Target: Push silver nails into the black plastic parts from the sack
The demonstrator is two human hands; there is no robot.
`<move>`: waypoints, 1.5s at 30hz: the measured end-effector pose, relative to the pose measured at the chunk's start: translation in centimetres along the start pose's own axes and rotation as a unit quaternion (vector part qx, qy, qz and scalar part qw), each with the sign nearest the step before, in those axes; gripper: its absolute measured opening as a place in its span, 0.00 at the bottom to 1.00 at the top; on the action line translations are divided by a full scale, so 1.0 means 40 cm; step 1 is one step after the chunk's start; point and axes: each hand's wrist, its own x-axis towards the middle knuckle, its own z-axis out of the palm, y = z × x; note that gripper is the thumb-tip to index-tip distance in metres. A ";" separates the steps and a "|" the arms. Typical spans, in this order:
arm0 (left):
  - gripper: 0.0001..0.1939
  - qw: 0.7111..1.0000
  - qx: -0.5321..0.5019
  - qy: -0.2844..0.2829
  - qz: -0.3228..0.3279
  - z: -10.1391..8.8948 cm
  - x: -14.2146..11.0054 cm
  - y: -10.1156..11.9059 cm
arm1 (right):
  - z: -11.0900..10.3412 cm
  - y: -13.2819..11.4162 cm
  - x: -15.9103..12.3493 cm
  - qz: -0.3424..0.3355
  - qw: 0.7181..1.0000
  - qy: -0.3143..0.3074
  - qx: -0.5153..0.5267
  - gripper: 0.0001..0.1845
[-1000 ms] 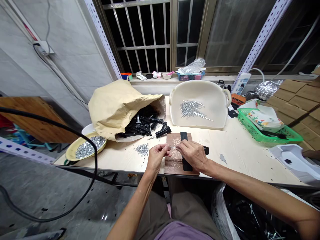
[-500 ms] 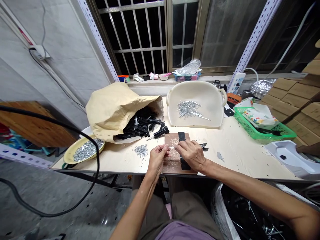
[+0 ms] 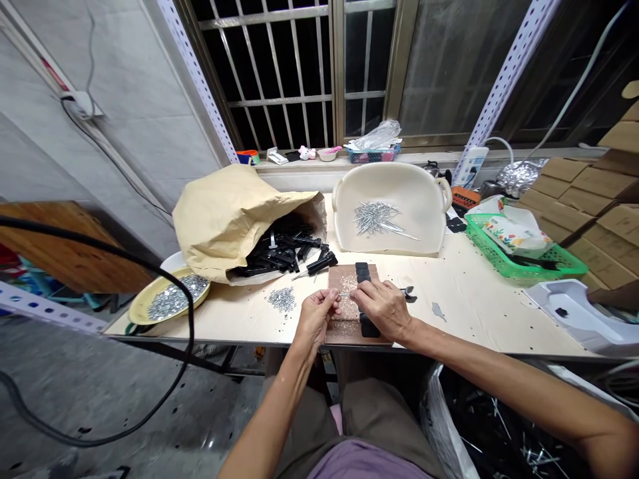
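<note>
My left hand [image 3: 317, 314] pinches one end of a thin metal pin [image 3: 344, 295] between thumb and fingertips. The fingers of my right hand [image 3: 383, 307] are closed at the pin's other end. Both hands are over a brown board [image 3: 344, 336] with pale flecks and a row of black pads [image 3: 368, 326]. A dark tool with a metal end [image 3: 409, 293] shows just past my right hand; whether the hand touches it is hidden. To the left lies a small heap of tiny metal parts [image 3: 282, 299]. Behind it rests a black-handled piece with a thin metal shaft [image 3: 319, 264].
A paper sack [image 3: 219, 219] spills black plastic parts [image 3: 279, 249] at the back left. Beside it leans a cream basin [image 3: 424, 229] holding metal pins. A yellow bowl [image 3: 137, 313] stands left; a green basket [image 3: 519, 269] and white plastic tray [image 3: 579, 319] lie right. A black cable [image 3: 192, 332] loops in front.
Both hands keep almost the same position and grip on the pin. The view has shifted very slightly.
</note>
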 end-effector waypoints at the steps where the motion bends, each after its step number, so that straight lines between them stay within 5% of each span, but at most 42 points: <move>1: 0.17 1.000 -0.012 -0.003 -0.009 -0.001 0.001 -0.003 | 0.001 0.000 -0.001 -0.014 1.000 0.005 -0.015 0.10; 5: 0.17 1.000 -0.012 -0.005 0.000 -0.001 0.002 -0.010 | 0.002 -0.002 -0.003 -0.006 1.000 0.007 -0.020 0.11; 10: 0.15 0.997 0.051 0.010 0.059 0.007 -0.001 -0.011 | -0.005 -0.005 -0.001 0.082 0.994 -0.048 0.056 0.12; 16: 0.16 1.000 0.013 -0.020 0.020 0.010 -0.006 0.003 | -0.008 0.006 0.001 0.140 0.974 -0.088 0.157 0.12; 20: 0.15 1.000 0.007 -0.014 0.010 0.007 -0.005 0.002 | -0.005 0.005 -0.001 0.118 0.984 -0.070 0.117 0.12; 29: 0.16 0.995 -0.040 -0.031 -0.087 0.002 0.003 -0.005 | -0.010 0.023 -0.016 -0.054 0.998 -0.005 -0.032 0.12; 35: 0.14 0.993 -0.049 -0.037 -0.099 0.008 0.004 -0.001 | -0.012 0.027 -0.014 -0.035 0.999 -0.021 -0.022 0.12; 45: 0.19 0.999 0.000 -0.020 -0.027 0.017 0.000 0.001 | 0.006 0.025 -0.019 0.017 0.999 -0.031 0.000 0.12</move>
